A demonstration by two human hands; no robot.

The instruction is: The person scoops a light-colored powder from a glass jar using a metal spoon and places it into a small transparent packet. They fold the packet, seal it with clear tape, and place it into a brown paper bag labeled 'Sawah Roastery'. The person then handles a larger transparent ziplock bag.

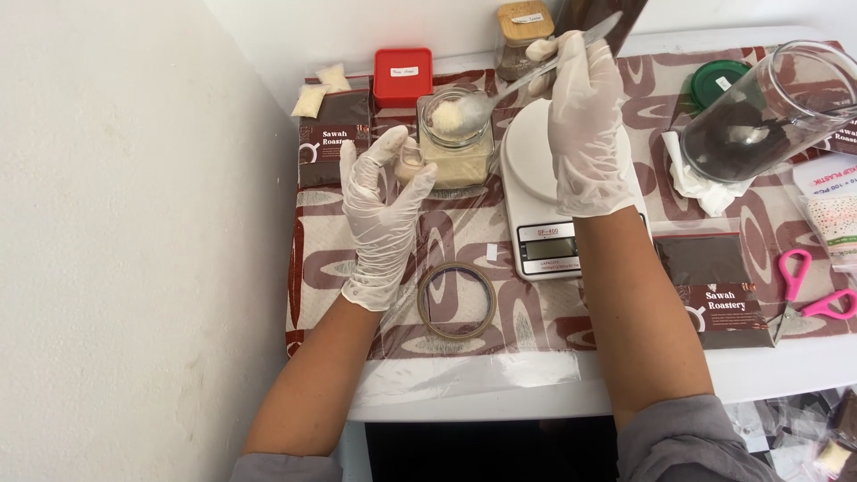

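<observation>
Up top, right hand pinching a spoon, heaped with pale powder, over open square jar half full of same. Left hand, at jar's nine o'clock, loosely curled round small clear bag. Big tipped jar of dark grounds at three o'clock.

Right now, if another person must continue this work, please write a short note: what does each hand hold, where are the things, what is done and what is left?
Left hand, in a white glove: holds a small clear plastic bag beside the square glass jar of pale powder.
Right hand, gloved: holds a long metal spoon, its bowl heaped with powder over the open jar.
The jar's red lid lies behind it. The white digital kitchen scale stands to the right, nothing on its plate.
Done: a spoonful scooped.
Left: powder not yet in the bag; nothing is on the scale.
</observation>
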